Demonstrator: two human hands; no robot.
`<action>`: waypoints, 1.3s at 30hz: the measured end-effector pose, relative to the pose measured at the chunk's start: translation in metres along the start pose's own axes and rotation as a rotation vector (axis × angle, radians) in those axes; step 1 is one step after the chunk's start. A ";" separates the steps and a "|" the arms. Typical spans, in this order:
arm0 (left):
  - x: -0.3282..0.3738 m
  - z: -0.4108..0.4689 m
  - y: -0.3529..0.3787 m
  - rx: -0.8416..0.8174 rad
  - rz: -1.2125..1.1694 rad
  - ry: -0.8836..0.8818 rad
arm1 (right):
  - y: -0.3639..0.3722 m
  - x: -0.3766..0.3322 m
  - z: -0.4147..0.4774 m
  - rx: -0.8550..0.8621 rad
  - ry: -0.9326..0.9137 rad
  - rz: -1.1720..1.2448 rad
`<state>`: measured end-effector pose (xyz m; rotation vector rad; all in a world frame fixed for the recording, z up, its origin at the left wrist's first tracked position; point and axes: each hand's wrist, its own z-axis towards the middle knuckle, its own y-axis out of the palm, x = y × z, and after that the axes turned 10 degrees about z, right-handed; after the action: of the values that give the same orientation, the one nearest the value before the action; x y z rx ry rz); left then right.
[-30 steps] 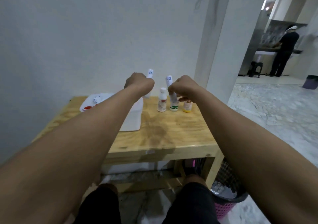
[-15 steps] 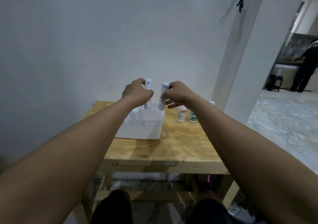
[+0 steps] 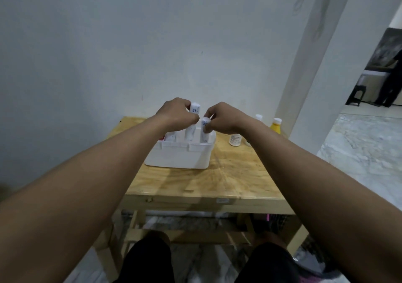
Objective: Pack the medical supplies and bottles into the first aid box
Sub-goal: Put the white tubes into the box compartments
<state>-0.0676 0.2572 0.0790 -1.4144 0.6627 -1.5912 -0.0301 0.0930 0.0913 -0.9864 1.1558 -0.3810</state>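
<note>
A white first aid box (image 3: 180,155) stands open on the wooden table (image 3: 228,180). My left hand (image 3: 176,114) grips a white roll with blue print (image 3: 191,121), upright, its lower end inside the box. My right hand (image 3: 221,118) pinches the top of a second white roll (image 3: 205,130), also upright and lower in the box. To the right of the box stand a white-labelled bottle (image 3: 235,139), a white-capped bottle (image 3: 258,117) mostly hidden behind my right forearm, and a yellow bottle (image 3: 275,126).
A white wall rises just behind the table, with a pillar (image 3: 304,65) at the right. A person in dark clothes (image 3: 391,80) stands in the far room. A pink basket (image 3: 276,219) sits under the table's right side.
Both hands have lowered the two rolls into the box; the right roll has sunk deeper. The view has shifted left, bringing the box toward the centre.
</note>
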 end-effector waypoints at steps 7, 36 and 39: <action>-0.006 0.002 0.001 -0.109 0.104 0.046 | 0.010 0.007 0.003 -0.026 -0.006 -0.029; 0.005 0.003 -0.011 -0.412 0.349 0.089 | 0.005 0.000 -0.005 -0.219 0.035 -0.025; 0.006 0.003 -0.010 -0.420 0.327 0.075 | 0.004 0.002 -0.005 -0.208 0.030 -0.025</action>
<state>-0.0671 0.2573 0.0910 -1.4511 1.2612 -1.2955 -0.0347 0.0920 0.0863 -1.1805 1.2288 -0.3001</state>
